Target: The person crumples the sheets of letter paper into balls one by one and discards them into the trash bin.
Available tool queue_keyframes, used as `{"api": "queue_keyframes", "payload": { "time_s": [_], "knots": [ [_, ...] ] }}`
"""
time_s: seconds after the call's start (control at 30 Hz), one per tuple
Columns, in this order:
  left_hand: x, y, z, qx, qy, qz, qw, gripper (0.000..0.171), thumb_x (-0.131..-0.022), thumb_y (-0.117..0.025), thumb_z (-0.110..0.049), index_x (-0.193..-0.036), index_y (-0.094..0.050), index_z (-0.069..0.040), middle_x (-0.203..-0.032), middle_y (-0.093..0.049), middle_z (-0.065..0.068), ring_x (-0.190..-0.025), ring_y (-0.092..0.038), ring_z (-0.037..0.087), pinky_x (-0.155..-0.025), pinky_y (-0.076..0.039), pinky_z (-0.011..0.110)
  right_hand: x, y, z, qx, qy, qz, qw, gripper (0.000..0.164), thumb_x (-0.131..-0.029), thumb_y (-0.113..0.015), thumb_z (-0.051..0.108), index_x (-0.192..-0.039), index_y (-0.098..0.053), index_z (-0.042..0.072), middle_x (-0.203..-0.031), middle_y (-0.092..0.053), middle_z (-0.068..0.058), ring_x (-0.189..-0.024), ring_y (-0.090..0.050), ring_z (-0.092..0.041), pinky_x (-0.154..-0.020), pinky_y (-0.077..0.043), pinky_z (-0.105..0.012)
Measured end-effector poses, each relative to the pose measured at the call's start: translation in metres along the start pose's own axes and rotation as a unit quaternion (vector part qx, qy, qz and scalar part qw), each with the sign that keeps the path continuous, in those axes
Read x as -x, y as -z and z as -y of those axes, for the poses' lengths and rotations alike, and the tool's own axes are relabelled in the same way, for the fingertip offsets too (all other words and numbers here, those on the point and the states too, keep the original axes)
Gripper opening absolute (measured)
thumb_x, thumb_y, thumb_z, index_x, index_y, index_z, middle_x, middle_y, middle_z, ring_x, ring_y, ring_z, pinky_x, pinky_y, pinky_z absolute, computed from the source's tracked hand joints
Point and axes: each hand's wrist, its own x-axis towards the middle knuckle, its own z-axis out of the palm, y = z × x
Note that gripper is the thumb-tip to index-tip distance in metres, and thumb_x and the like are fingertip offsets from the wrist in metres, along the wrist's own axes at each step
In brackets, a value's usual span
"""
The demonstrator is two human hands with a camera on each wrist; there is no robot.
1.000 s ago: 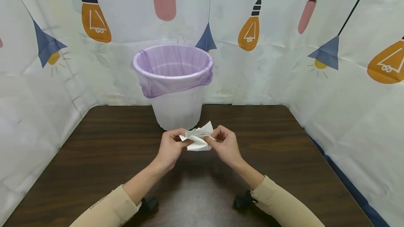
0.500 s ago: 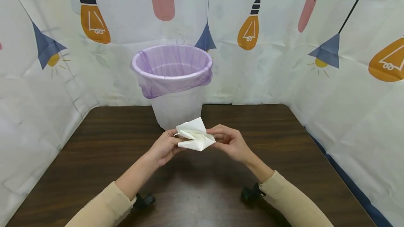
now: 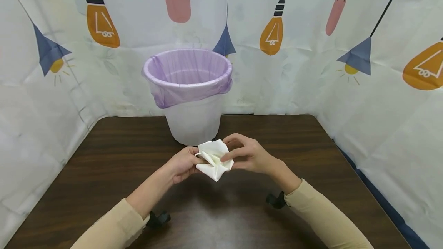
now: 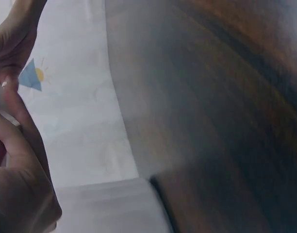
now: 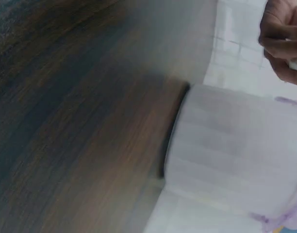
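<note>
A folded white paper [image 3: 215, 170], its creases fanned apart around a pale middle, is held up between both hands in the head view, in front of a bin. My left hand [image 3: 181, 166] grips its left side, thumb on the near face and other fingers behind. From the right, my right hand [image 3: 250, 156] holds the paper with bent fingers; the index fingertip lies over its middle and the thumb is at the right edge. In the left wrist view my left hand [image 4: 24, 189] is cut off at the frame edge, with little of the paper showing.
A white bin [image 3: 194, 122] with a purple liner [image 3: 188, 96] folded over its rim stands on the dark wooden table [image 3: 114, 164] behind the hands. A pale curtain [image 3: 297, 80] printed with lamps and bulbs surrounds the table. Each wrist carries a small black camera mount [image 3: 275, 200].
The paper has turned to face up and its folds have spread wider, tipping slightly nearer. The right hand first drew to the right, then its index finger came over the paper's middle.
</note>
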Motion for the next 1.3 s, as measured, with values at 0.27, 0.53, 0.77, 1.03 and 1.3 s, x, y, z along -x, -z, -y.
{"api": "queue_keyframes", "payload": {
  "time_s": [0.27, 0.53, 0.77, 1.03, 1.3],
  "knots": [
    [-0.002, -0.001, -0.001, -0.042, -0.025, -0.062, 0.9969, 0.032, -0.088, -0.059, 0.014, -0.119, -0.062, 0.022, -0.102, -0.067, 0.009, -0.084, -0.068, 0.015, -0.073, -0.058, 0.028, 0.002, -0.019, 0.002, -0.015, -0.059, -0.057, 0.997, 0.029, -0.072, -0.089, -0.009, -0.094, -0.078, 0.006, -0.1, -0.071, -0.011, -0.087, -0.067, -0.022, -0.068, -0.058, -0.036],
    [-0.004, -0.01, -0.006, -0.126, -0.078, -0.127, 0.9809, 0.026, -0.085, -0.06, 0.013, -0.109, -0.072, 0.016, -0.097, -0.073, 0.011, -0.08, -0.067, 0.015, -0.073, -0.056, 0.03, 0.001, -0.036, 0.017, -0.002, -0.154, -0.11, 0.982, 0.022, -0.07, -0.086, -0.017, -0.078, -0.077, 0.002, -0.085, -0.073, -0.013, -0.08, -0.071, -0.026, -0.068, -0.059, -0.03],
    [-0.004, -0.013, -0.006, -0.129, -0.089, -0.126, 0.9795, 0.038, -0.086, -0.064, 0.014, -0.122, -0.07, 0.004, -0.113, -0.071, 0.014, -0.093, -0.065, 0.019, -0.076, -0.054, 0.03, 0.008, -0.041, 0.023, -0.03, -0.213, -0.159, 0.963, 0.044, -0.066, -0.084, -0.025, -0.097, -0.062, -0.004, -0.093, -0.07, -0.02, -0.083, -0.072, -0.03, -0.073, -0.061, -0.037],
    [-0.004, -0.019, -0.002, -0.088, -0.091, -0.232, 0.9644, 0.039, -0.09, -0.068, 0.01, -0.126, -0.052, 0.005, -0.119, -0.061, 0.02, -0.096, -0.059, 0.023, -0.072, -0.051, 0.024, 0.013, -0.041, 0.006, 0.003, -0.135, -0.13, 0.982, 0.054, -0.072, -0.085, -0.017, -0.123, -0.067, -0.007, -0.114, -0.07, -0.02, -0.097, -0.071, -0.03, -0.082, -0.06, -0.037],
    [0.006, -0.019, 0.005, -0.043, -0.147, -0.222, 0.9628, 0.017, -0.098, -0.062, 0.005, -0.114, -0.065, 0.009, -0.11, -0.064, 0.017, -0.089, -0.066, 0.019, -0.074, -0.059, 0.031, 0.013, -0.044, -0.002, 0.097, -0.042, -0.091, 0.99, 0.041, -0.074, -0.084, -0.015, -0.111, -0.076, -0.001, -0.103, -0.073, -0.009, -0.092, -0.072, -0.022, -0.078, -0.058, -0.026]
  ]
}}
